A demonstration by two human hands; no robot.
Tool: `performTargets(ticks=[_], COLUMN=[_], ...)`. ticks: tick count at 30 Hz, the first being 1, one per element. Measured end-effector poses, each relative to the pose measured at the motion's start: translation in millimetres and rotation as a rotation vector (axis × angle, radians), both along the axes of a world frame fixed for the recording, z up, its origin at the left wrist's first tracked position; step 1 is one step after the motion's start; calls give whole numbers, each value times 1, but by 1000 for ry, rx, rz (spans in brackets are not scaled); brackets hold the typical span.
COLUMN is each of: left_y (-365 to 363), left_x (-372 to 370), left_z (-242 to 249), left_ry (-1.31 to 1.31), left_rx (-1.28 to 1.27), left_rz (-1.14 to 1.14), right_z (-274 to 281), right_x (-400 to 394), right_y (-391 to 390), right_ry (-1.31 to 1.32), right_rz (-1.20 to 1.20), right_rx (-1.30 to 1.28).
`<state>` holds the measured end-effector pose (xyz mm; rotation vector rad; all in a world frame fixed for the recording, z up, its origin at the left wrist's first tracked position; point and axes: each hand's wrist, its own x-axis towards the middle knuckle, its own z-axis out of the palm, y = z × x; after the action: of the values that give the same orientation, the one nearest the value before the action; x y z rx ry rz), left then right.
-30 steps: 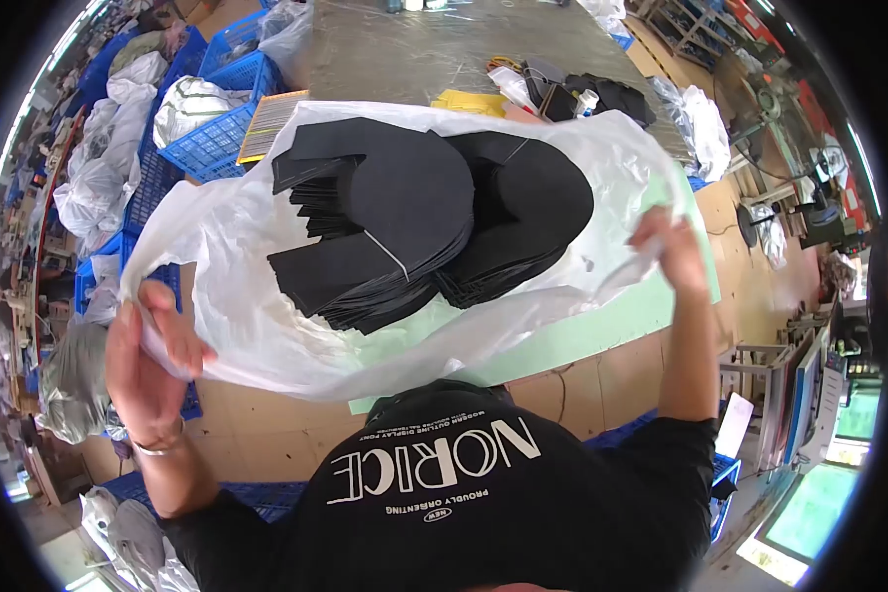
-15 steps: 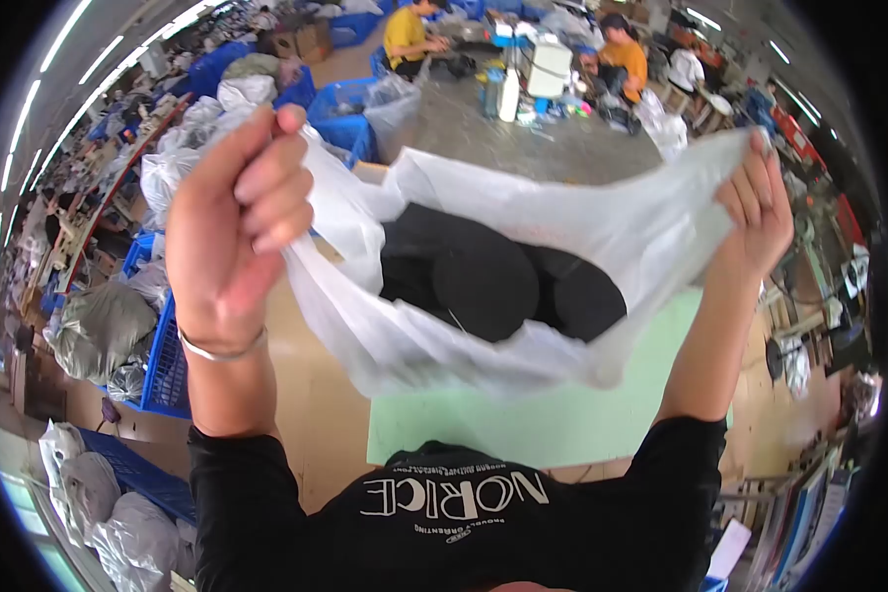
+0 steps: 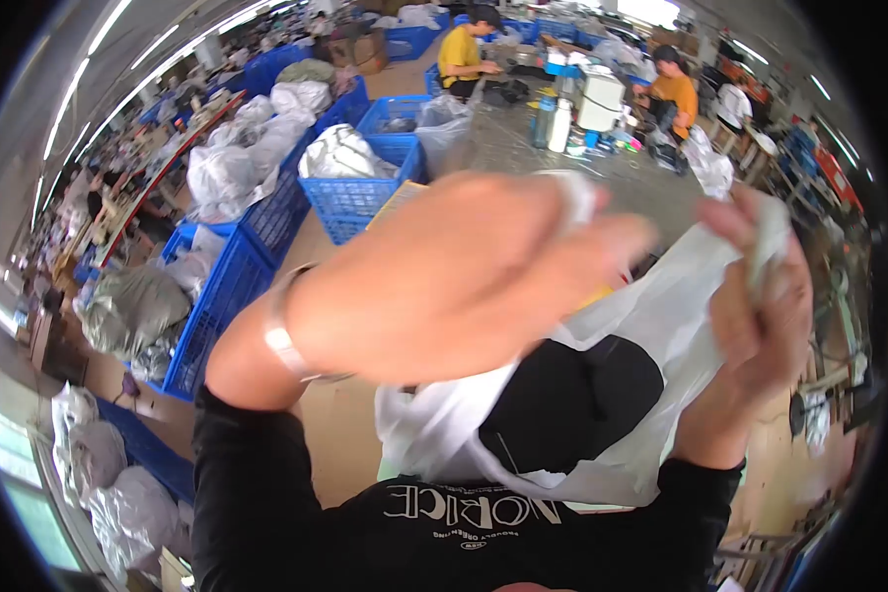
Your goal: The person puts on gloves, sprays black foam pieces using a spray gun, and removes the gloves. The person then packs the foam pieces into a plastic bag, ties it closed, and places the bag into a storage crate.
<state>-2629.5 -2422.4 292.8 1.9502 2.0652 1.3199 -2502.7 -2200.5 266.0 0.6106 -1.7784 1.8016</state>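
Note:
A white plastic bag (image 3: 651,316) hangs open in front of my chest, with dark rounded pieces (image 3: 572,405) inside it. My left hand (image 3: 464,276), blurred by motion, reaches across above the bag, its fingers closed on white plastic near their tips. At the right, my right hand (image 3: 760,296) grips the bag's other side, and white plastic shows between its fingers. A metal bracelet (image 3: 284,340) circles my left wrist. The bag hides most of the work surface below.
Blue crates (image 3: 355,192) with wrapped bundles (image 3: 232,178) stand at the left. Two people, one in a yellow shirt (image 3: 457,54) and one in an orange shirt (image 3: 677,94), sit farther off. Bottles (image 3: 559,126) stand between them. More bags (image 3: 133,523) lie at lower left.
My left hand has moved right across the bag, toward my right hand. The bag's opening has narrowed and the bag hangs lower and nearer to my chest. The view has shifted.

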Motion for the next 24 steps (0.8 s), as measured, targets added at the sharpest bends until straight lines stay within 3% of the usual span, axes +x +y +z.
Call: performTargets(ticks=[1,3,5,8,11,14,16,19,21,24], left_y=[9,21,21,20,22,-1,0,2,1,1], left_x=[-7,-14,-17,-4,-3,-10,-16,-8,-6,-21], left_z=[0,2,2,-6,-12,-52,-121,-160,-172,-180], left_ry=[240,459,505,322,632,387,68,-605,-995,-1482], left_rx=[-21,-58,-122,-10,-86,583,376,-57,110,262], left_rz=[17,73,190,213,429,410,105,-304,-164,124], right_z=[3,-1,-4,-9,-27,-19,-16,-20,-22,-3], right_x=[-6,-19,-27,-40,-41,-39,-38,-50,-61,-47], right_y=[-23,-61,-80,-73,-49,-63,-70,-71,-62,-43], right_ry=[-71,-122,-171,-282,-285,-189,-177,-154,-67,-74], right_rz=[-78,-311,-379,-240,-243,-298,-334,-463,-600,-438], right_rx=[175,236,226,111,4,-7,34,210,374,737])
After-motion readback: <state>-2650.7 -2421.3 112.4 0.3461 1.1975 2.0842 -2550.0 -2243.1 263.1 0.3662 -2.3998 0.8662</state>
